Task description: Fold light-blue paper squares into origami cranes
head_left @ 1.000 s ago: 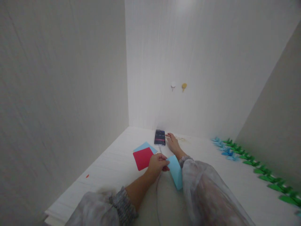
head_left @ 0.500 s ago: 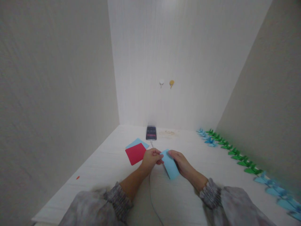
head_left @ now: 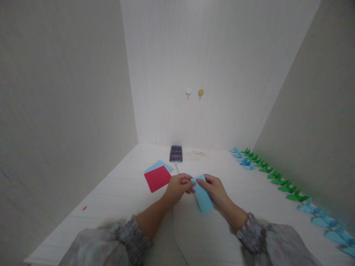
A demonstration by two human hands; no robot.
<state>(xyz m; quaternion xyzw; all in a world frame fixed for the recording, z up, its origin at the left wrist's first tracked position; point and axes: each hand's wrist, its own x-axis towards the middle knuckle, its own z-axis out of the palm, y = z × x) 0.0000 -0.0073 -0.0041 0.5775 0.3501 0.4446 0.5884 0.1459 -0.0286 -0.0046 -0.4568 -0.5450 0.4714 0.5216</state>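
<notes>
A light blue sheet of paper [head_left: 203, 199], folded to a narrow rectangle, is held above the table between both hands. My left hand [head_left: 179, 187] pinches its upper left edge with thumb and fingers. My right hand [head_left: 216, 191] grips the upper right edge, its thumb lying on the front face and its fingers behind, partly hidden. Just left of my left hand, a red paper sheet [head_left: 157, 178] overlaps a light blue paper sheet [head_left: 160, 164] on the table.
A phone [head_left: 176, 153] stands at the back, with a white cable [head_left: 175, 236] running forward beneath my hands. Along the right wall are rows of green paper cranes [head_left: 277, 179] and blue paper cranes [head_left: 323, 221]. A small orange-red scrap [head_left: 84, 208] lies at left.
My right thumb has moved down and left across the paper's face, and the right fingers now curl behind its top edge. The whole view has shifted slightly.
</notes>
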